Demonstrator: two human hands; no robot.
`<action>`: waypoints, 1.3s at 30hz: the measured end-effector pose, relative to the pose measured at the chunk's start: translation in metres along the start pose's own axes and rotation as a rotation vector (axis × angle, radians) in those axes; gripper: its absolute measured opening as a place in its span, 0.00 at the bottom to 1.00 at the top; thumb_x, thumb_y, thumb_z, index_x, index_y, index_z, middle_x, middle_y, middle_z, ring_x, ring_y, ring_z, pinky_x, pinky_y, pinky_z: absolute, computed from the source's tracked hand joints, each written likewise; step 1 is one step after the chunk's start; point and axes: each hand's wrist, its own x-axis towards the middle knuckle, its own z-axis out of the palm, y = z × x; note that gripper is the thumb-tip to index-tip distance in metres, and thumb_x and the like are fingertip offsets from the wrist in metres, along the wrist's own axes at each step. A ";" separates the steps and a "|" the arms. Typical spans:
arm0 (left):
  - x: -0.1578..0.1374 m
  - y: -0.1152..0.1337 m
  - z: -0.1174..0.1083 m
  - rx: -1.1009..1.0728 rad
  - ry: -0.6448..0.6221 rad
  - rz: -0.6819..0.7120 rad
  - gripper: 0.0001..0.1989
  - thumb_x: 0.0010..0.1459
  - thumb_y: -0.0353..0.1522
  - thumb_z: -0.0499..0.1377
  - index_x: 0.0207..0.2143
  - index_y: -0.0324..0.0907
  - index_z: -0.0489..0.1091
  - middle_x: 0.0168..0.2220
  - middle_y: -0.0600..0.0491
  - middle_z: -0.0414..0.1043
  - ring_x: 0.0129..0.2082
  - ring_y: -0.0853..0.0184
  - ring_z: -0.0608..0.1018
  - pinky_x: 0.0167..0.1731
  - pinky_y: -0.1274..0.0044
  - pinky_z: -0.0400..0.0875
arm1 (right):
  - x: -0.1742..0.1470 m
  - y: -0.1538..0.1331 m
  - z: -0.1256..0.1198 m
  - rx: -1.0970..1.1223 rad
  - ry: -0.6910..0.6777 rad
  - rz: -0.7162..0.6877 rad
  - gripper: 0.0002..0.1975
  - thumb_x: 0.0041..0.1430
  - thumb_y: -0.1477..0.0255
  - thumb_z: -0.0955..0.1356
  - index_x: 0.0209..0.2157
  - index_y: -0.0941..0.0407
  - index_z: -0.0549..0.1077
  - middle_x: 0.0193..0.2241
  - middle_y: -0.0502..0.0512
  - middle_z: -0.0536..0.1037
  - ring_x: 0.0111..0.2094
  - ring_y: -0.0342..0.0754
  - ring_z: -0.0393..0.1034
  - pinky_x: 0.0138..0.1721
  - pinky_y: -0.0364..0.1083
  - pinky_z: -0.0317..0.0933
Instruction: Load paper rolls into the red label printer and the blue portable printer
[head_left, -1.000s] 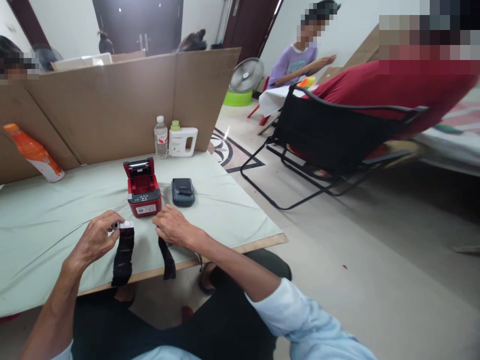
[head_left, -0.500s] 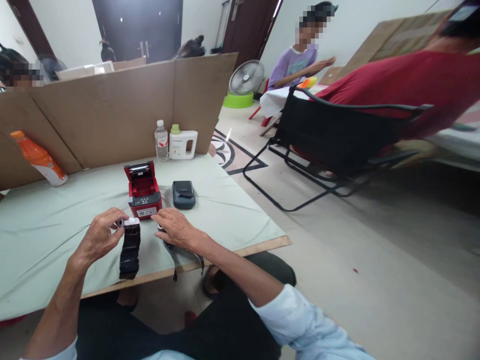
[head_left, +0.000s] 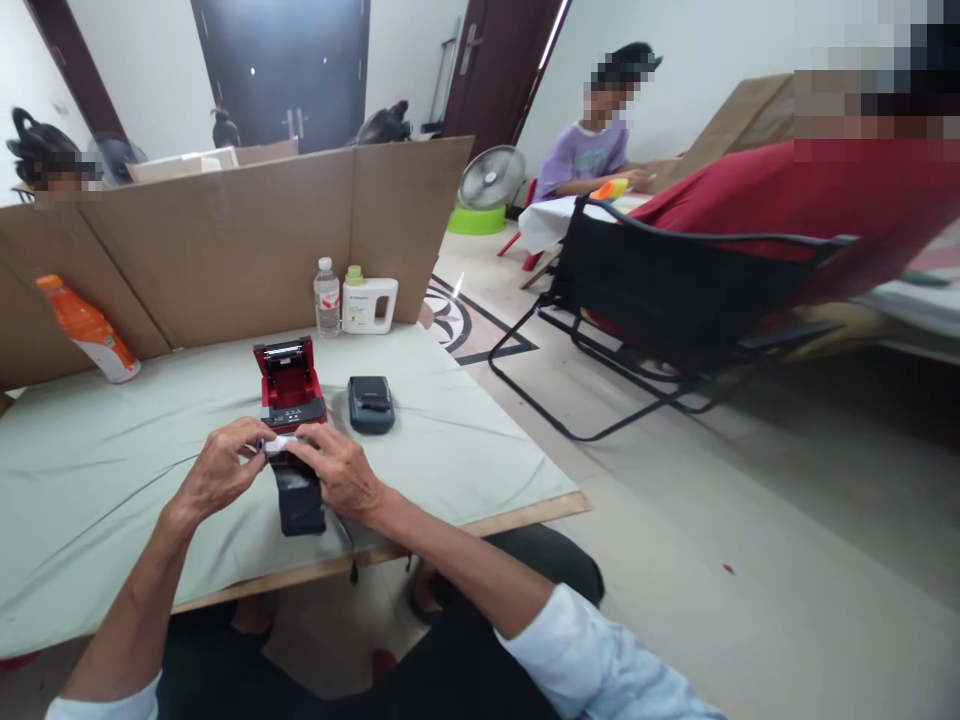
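In the head view, my left hand (head_left: pixel 223 466) pinches the left end of a small white roll (head_left: pixel 280 444). My right hand (head_left: pixel 343 472) has its fingers closed on the right end of that same roll. A glossy black strip (head_left: pixel 302 508) hangs from the roll and lies over the cloth towards the table's front edge. Just behind the roll stands a red label printer (head_left: pixel 294 388) with its lid raised and its inside showing. To the printer's right lies a dark grey handheld device (head_left: pixel 371 405). My fingers hide parts of the roll's ends.
A cardboard screen (head_left: pixel 255 240) borders the table's back. Before it stand an orange bottle (head_left: pixel 88 328), a clear water bottle (head_left: pixel 327 300) and a white jug (head_left: pixel 369 306). A black folding chair (head_left: pixel 675 280), with a person in red, stands right. A dark cord (head_left: pixel 352 560) hangs over the front edge.
My right hand has moved left onto the white roll. Both hands and the roll are now closer to the printer's front, and the black strip has swung to the right.
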 end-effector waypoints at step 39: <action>0.083 -0.116 0.027 0.167 0.243 -0.183 0.13 0.56 0.28 0.58 0.43 0.42 0.79 0.47 0.45 0.79 0.50 0.57 0.79 0.54 0.64 0.74 | 0.046 0.052 0.003 -0.106 -0.159 0.028 0.19 0.63 0.82 0.66 0.52 0.56 0.79 0.49 0.61 0.79 0.47 0.53 0.69 0.49 0.49 0.65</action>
